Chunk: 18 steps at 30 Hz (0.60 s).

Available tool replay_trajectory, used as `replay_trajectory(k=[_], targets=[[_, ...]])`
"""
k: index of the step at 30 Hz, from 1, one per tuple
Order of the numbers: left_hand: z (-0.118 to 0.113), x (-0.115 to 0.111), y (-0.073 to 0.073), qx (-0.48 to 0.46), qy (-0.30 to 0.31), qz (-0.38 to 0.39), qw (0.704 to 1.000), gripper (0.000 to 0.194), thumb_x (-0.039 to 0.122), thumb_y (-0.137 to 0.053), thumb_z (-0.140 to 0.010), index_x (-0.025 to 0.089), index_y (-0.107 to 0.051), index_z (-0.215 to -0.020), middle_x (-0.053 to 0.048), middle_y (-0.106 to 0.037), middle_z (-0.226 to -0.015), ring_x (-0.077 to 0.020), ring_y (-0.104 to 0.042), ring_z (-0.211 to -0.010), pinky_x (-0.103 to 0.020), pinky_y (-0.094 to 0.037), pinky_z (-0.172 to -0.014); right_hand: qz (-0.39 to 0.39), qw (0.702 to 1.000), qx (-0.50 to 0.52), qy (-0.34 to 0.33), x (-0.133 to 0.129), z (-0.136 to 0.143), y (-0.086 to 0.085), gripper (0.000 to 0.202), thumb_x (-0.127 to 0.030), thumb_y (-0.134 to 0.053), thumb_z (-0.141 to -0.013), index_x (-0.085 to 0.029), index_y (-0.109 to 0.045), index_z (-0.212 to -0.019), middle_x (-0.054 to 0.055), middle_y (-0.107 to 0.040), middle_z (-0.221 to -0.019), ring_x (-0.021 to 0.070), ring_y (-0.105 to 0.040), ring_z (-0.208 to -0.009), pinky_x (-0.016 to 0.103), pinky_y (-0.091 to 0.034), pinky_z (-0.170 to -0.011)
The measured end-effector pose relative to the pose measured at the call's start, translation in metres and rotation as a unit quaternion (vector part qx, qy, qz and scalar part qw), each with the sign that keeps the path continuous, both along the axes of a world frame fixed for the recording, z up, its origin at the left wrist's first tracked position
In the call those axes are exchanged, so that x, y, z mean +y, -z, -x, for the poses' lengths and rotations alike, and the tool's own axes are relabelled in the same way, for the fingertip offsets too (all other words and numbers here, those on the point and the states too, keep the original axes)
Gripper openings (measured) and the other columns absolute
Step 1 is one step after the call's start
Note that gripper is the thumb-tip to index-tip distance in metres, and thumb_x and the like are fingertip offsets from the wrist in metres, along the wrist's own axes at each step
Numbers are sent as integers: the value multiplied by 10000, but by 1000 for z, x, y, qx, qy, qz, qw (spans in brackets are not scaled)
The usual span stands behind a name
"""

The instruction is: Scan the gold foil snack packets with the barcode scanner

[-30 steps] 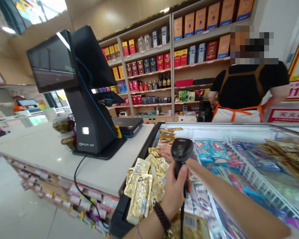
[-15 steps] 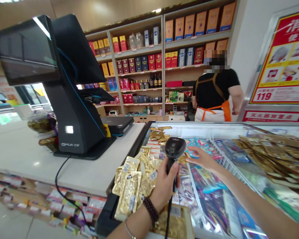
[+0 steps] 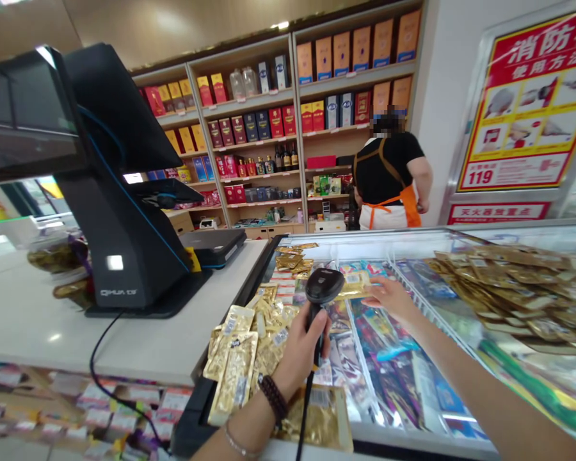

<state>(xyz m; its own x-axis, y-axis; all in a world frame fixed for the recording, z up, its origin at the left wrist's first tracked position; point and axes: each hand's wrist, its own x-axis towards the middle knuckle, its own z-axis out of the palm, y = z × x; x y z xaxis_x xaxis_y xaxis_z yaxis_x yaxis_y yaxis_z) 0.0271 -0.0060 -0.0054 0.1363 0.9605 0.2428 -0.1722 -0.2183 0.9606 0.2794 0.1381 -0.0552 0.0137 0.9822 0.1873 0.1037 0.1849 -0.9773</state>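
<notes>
My left hand (image 3: 304, 342) is wrapped round the handle of a black barcode scanner (image 3: 324, 285), whose cord runs down past my wrist. Just right of the scanner head, a gold foil packet (image 3: 356, 283) is pinched at its right end by my right hand (image 3: 388, 299). Part of that packet is hidden behind the scanner. Below and left of the scanner, a heap of gold packets (image 3: 240, 358) lies on the freezer's glass top. One larger gold packet (image 3: 317, 416) lies flat under my left forearm.
On the left counter stands a black checkout terminal (image 3: 134, 211). A big pile of gold-brown packets (image 3: 518, 288) covers the right of the glass-topped freezer (image 3: 413, 234). Behind it, a person in an orange apron (image 3: 388, 179) faces shelves of boxes (image 3: 249, 128).
The gold packet in my right hand now shows more fully beside the scanner, its face turned up. The view has swung slightly right. The scanner stays in my left hand.
</notes>
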Motion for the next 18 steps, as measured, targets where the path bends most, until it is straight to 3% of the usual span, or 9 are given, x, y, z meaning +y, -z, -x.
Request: replay_trajectory(k=[8,18], targets=[[2,-6,-1,-21,25,-4,999,708,889,-769,-816,216,-557,-875,61,-570,-737,-47,-474,-424,-202,-334,-432,-31,985,158,64,-7,8,-1,527,-620,-938,-704,-298,-608,-960,34,-807,-882,321,-849,-910,556,-692,-991],[1,-9,-4,-8,37,2,999,702,883,-756,-832,212,-552,-849,52,-578,-757,-45,-482,-436,-199,-332,-436,-45,977,202,45,-4,24,6,711,-735,-1029,-551,-278,-616,-906,43,-829,-938,314,-845,-954,611,-638,-1092]])
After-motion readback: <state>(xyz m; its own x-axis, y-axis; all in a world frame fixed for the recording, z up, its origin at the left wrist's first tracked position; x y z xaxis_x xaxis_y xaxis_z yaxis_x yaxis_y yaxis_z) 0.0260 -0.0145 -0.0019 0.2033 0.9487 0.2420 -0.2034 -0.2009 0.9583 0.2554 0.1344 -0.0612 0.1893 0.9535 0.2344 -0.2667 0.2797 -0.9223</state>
